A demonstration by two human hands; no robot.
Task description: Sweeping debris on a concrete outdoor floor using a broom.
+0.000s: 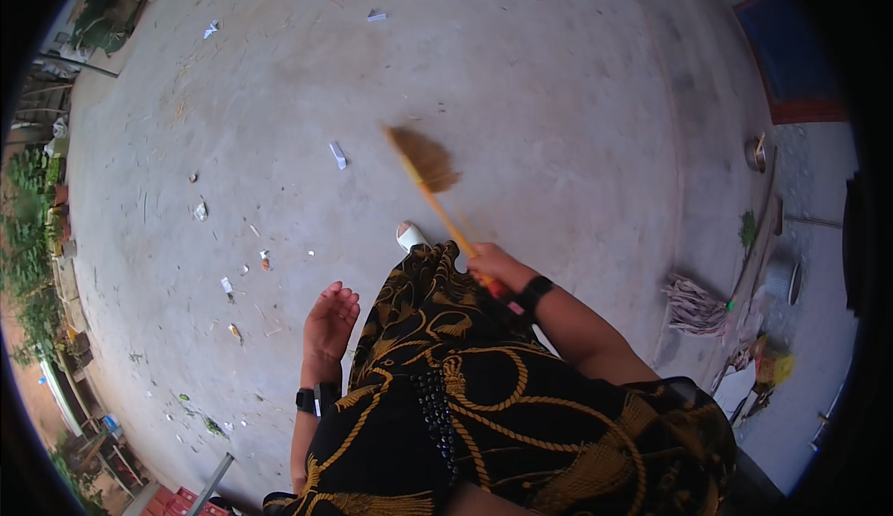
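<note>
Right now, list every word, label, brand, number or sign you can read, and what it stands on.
None can be read.
The yellow-handled broom with brown bristles in the right hand: blurred, no lettering legible.
The small oblong white scrap on the grey concrete floor: too small to tell whether it bears print.
The black band on the left wrist: no marks legible.

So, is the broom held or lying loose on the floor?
Held: the right hand grips the broom by its orange handle. Whether the blurred bristles touch the floor, I cannot tell.
</note>
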